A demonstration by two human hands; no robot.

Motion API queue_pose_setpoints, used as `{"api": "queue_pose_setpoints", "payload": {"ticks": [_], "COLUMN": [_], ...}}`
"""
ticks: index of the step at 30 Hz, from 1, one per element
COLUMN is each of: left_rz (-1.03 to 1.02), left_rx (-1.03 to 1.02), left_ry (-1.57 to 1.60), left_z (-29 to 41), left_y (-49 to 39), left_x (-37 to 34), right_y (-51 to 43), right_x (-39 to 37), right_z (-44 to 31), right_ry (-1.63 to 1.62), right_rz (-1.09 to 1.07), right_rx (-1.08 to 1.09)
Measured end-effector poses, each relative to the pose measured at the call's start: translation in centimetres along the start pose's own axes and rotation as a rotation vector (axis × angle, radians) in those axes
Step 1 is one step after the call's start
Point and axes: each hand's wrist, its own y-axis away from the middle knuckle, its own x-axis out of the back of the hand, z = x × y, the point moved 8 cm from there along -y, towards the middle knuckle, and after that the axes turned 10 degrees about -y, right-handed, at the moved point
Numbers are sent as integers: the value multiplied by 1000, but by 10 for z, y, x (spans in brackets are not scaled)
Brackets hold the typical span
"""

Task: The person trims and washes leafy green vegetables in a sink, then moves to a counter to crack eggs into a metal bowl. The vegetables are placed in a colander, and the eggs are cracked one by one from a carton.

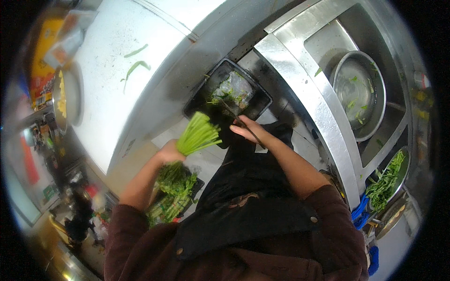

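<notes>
My left hand (170, 152) grips a bunch of green leafy vegetable (197, 135) by its stalks. The pale stalk ends fan out up and to the right, and darker leaves hang below my fist. In my right hand (251, 129) is a slim dark tool (231, 109), seen edge-on; it looks like a knife. Its tip points over a black plastic bin (262, 107) on the floor. Inside the bin lie a clear plastic bag (235, 87) and green scraps. More bundled greens (175, 200) sit low on my left, beneath that hand, in a dark container.
A white worktop (109, 45) with stray leaves and a bowl of yellow pieces (61, 100) stands left. The steel sink unit (318, 95) on the right holds a metal basin (378, 112) of water and leaf bits. Cut greens (385, 186) fill another bowl nearby.
</notes>
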Motion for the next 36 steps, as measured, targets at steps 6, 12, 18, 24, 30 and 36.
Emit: {"api": "queue_pose_setpoints", "payload": {"ticks": [6,12,18,24,30,36], "left_rz": [112,59,134,152,326,447], "left_rx": [-71,-154,-129,-164,-219,-369], "left_ry": [338,384,317,326,583,476], "left_z": [8,36,41,55,86,168], "left_y": [28,30,32,50,91,127], "left_x": [13,13,20,34,68,104], "right_y": [32,19,28,37,52,102], "right_x": [-20,-50,-37,-43,6,36], "right_z": [0,-49,-65,-65,-74,-72], "right_ry": [-74,-15,21,7,-212,-64], "right_rz": [-207,-132,29,-18,165,105], "right_rx": [-67,124,138,124,193,28]}}
